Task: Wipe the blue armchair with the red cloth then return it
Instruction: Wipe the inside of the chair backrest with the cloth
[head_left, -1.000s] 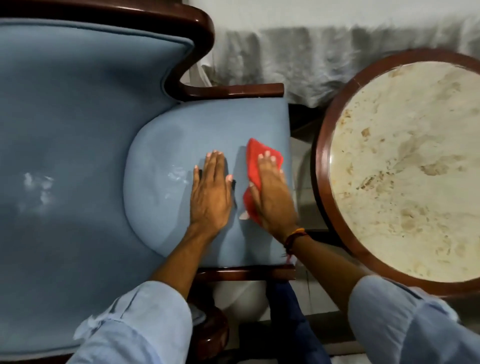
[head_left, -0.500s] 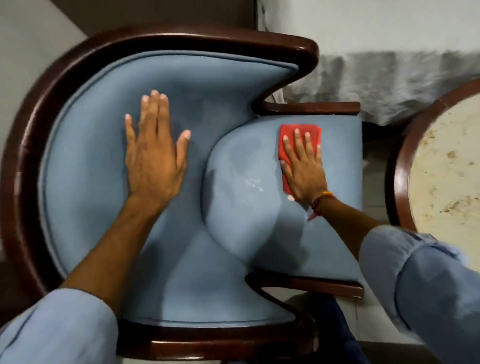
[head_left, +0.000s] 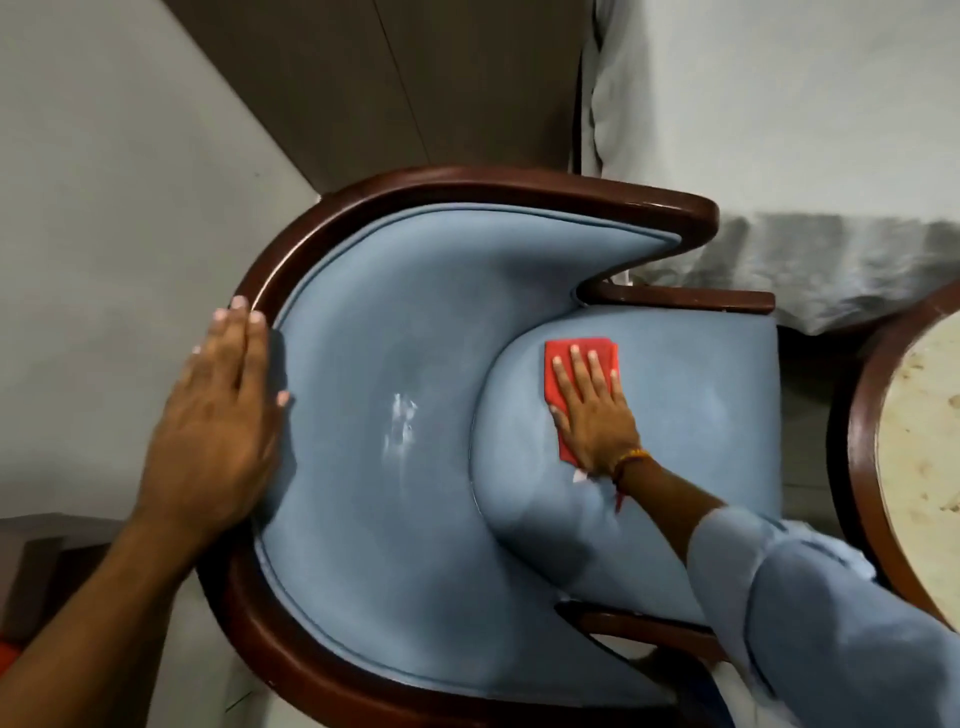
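Note:
The blue armchair (head_left: 395, 509) with a dark wooden frame fills the middle of the head view, seen from above. My right hand (head_left: 592, 410) lies flat on the red cloth (head_left: 582, 349), pressing it on the far part of the seat cushion; only the cloth's far and left edges show past the fingers. My left hand (head_left: 218, 421) rests over the top wooden rim of the curved backrest, fingers spread, holding nothing. A pale smear (head_left: 400, 426) marks the inner backrest.
A round marble-topped table (head_left: 919, 447) with a wooden rim stands to the right of the chair. A bed with grey cover (head_left: 810, 260) lies beyond the chair. A grey wall is at left, and dark furniture (head_left: 36, 561) shows at lower left.
My left hand moved from the seat to the inner backrest, then onto the backrest's top rim. My right hand slid the red cloth from the seat's right edge toward the backrest. The view pulled back.

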